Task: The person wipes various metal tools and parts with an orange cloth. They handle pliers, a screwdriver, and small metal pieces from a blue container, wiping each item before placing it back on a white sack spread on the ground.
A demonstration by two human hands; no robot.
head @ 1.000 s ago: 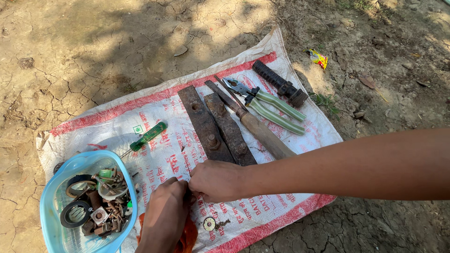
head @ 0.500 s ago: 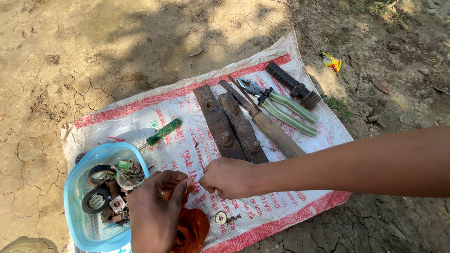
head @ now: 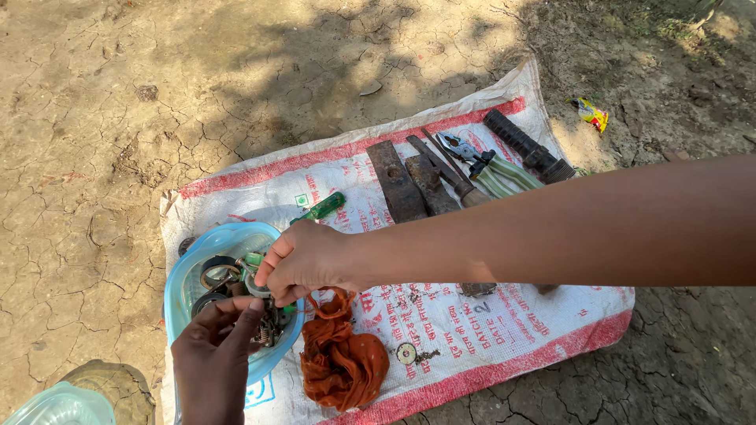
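— Cracked dry ground all round, and a white woven sack (head: 488, 330) with red stripes spread on it as the work surface. Where are the hands?

— Both over the blue plastic bowl (head: 206, 250) at the sack's left end. The right hand (head: 303, 260) reaches across with its fingers pinched together over the bowl's washers and rings (head: 216, 275); I cannot tell what it pinches. The left hand (head: 214, 354) comes up from below, fingers loosely spread, touching the near rim.

— How to pick well here?

— I'd say steady the bowl with the left and lift one small piece at a time. The orange rag (head: 342, 358) lies just beside; rusty flat bars (head: 398, 185) and pliers (head: 488, 165) sit farther back.
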